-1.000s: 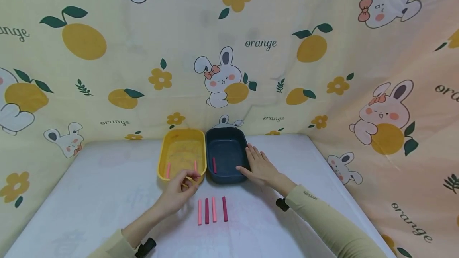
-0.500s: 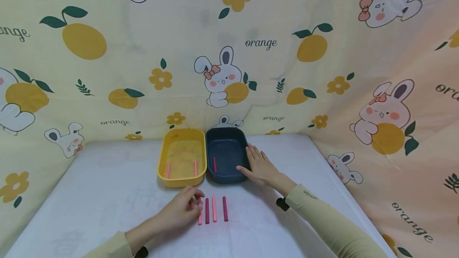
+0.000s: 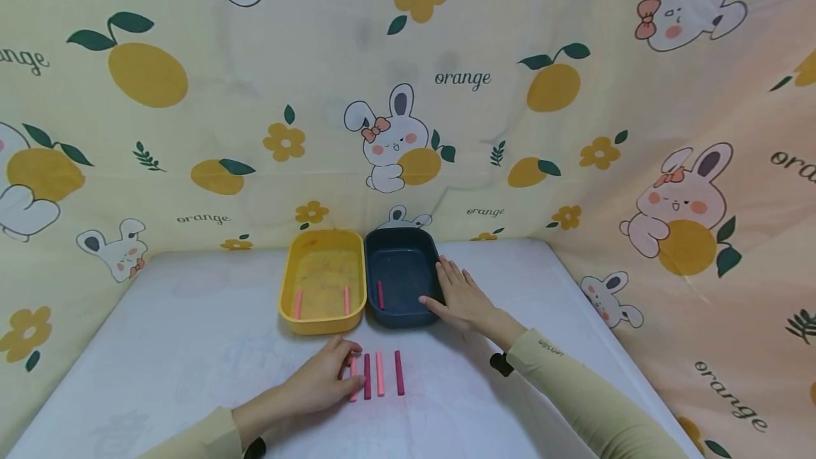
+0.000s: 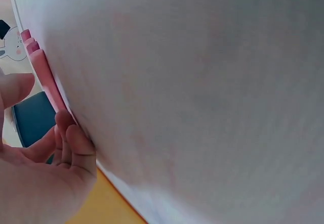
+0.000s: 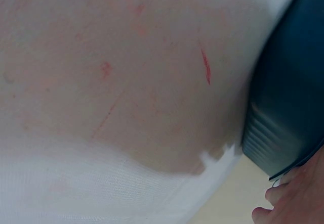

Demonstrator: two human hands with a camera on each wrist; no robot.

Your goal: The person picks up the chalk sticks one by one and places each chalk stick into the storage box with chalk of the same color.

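The word "orange" is printed in dark script all over the backdrop cloth (image 3: 408, 91): above the far middle rabbit, small twice just behind the trays, cut off at the far left edge, and on the right wall. Small lettering on the right sleeve (image 3: 553, 351) is too tiny to read.

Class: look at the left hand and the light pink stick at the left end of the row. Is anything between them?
Nothing visible. The left hand already touches the light pink stick; its fingertips rest on it.
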